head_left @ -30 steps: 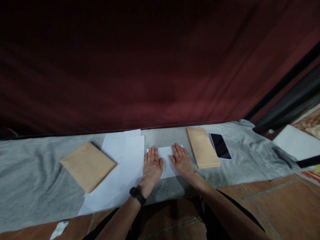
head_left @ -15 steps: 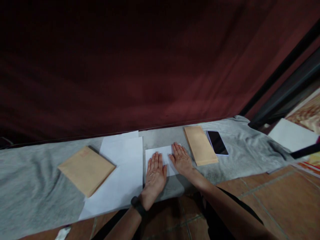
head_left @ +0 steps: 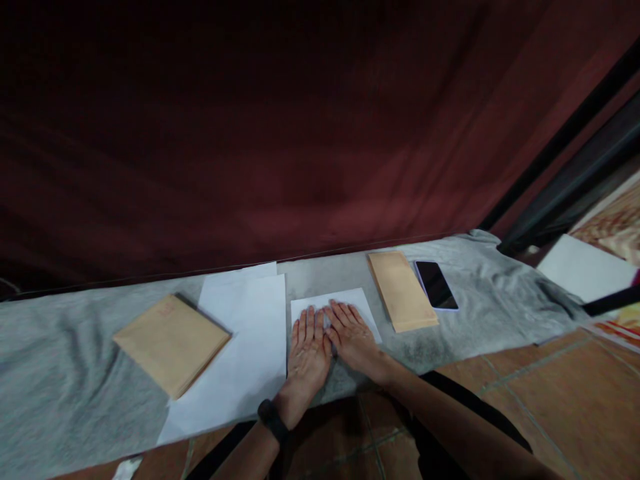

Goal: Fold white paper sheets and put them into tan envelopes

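A small white sheet of paper (head_left: 369,313), which looks folded, lies on the grey cloth (head_left: 325,277). My left hand (head_left: 309,350) rests flat on its left part, fingers stretched away from me. Beside it, my right hand (head_left: 351,333) lies flat on the paper's middle, its thumb side close against the left hand. Both hands are open and cover the near part of the paper. Larger white sheets (head_left: 255,333) lie just left of my left hand. To the right of my right hand is a thin stack of brown envelopes (head_left: 403,293).
A thicker stack of brown envelopes (head_left: 173,343) partly covers the large sheets on the left. A phone (head_left: 436,285) lies right of the thin stack. A dark red curtain (head_left: 300,167) hangs behind the cloth. Tiled floor (head_left: 575,400) shows in front.
My right hand has slid left across the small paper to meet my left hand, uncovering the paper's right end. The left hand has stayed nearly in place.
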A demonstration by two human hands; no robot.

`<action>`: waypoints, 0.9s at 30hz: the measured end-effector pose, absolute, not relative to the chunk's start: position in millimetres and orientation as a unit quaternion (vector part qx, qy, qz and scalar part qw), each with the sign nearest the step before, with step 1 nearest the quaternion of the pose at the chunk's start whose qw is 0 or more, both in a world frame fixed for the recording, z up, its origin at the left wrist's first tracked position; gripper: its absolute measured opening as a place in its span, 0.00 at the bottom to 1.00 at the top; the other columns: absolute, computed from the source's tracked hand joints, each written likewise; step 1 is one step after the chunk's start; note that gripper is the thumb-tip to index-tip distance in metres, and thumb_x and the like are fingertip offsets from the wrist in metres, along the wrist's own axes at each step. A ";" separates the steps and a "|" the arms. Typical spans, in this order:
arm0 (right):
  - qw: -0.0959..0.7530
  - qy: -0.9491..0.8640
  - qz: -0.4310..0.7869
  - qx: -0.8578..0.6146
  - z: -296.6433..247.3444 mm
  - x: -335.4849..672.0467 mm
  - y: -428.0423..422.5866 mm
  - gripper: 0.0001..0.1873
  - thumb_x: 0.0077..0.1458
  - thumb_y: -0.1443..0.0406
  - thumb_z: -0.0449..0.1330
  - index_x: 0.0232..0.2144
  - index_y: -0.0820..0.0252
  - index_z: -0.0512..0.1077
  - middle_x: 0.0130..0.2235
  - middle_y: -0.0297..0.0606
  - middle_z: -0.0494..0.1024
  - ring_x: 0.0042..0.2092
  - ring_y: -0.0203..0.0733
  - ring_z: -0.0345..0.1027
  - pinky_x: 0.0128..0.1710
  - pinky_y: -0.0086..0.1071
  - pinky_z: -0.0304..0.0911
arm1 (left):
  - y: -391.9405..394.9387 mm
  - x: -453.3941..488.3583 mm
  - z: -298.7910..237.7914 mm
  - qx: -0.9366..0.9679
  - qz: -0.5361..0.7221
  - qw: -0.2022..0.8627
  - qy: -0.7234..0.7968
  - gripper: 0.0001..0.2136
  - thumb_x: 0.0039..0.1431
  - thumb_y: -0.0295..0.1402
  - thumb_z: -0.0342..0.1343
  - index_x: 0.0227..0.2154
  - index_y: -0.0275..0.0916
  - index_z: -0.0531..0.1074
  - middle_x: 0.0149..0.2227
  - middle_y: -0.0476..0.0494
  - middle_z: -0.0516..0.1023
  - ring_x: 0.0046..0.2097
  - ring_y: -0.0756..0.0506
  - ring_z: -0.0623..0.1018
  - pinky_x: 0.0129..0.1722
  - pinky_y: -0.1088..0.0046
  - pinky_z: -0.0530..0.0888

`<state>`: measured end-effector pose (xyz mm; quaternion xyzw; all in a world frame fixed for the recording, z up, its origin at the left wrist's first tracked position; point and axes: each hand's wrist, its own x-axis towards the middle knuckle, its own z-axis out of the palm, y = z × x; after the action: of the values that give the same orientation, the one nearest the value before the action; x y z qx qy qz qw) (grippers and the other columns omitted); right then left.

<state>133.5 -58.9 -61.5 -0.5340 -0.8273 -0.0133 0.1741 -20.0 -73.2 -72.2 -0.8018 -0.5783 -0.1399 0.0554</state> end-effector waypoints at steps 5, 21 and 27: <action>0.181 -0.808 -0.014 -0.561 -64.0 140.9 -57.8 0.27 0.70 0.59 0.47 0.67 0.62 0.59 0.70 0.45 0.56 0.69 0.47 0.51 0.69 0.45 0.48 | -73.4 -19.8 -73.6 -0.795 -0.159 0.055 -0.583 0.26 0.66 0.29 0.41 0.67 0.28 0.55 0.69 0.30 0.56 0.71 0.37 0.54 0.68 0.53 0.59; 0.172 -0.769 -0.029 -0.615 -65.9 158.7 -53.3 0.32 0.70 0.54 0.45 0.68 0.67 0.55 0.69 0.49 0.56 0.70 0.48 0.49 0.69 0.45 0.46 | -65.3 -14.4 -68.7 -0.795 -0.191 0.043 -0.575 0.32 0.62 0.26 0.43 0.69 0.30 0.48 0.70 0.32 0.55 0.72 0.39 0.51 0.69 0.53 0.58; 0.188 -0.769 -0.034 -0.610 -69.5 159.0 -51.3 0.32 0.69 0.55 0.47 0.68 0.66 0.56 0.68 0.49 0.59 0.69 0.50 0.51 0.68 0.47 0.48 | -54.6 -5.0 -68.3 -0.805 -0.176 0.054 -0.564 0.28 0.66 0.31 0.42 0.68 0.30 0.52 0.69 0.31 0.58 0.71 0.38 0.55 0.67 0.51 0.60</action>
<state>159.0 -51.3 -69.5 -0.6096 -0.7692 -0.0336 0.1884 -5.0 -54.6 -68.3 -0.8054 -0.5635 -0.1755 0.0545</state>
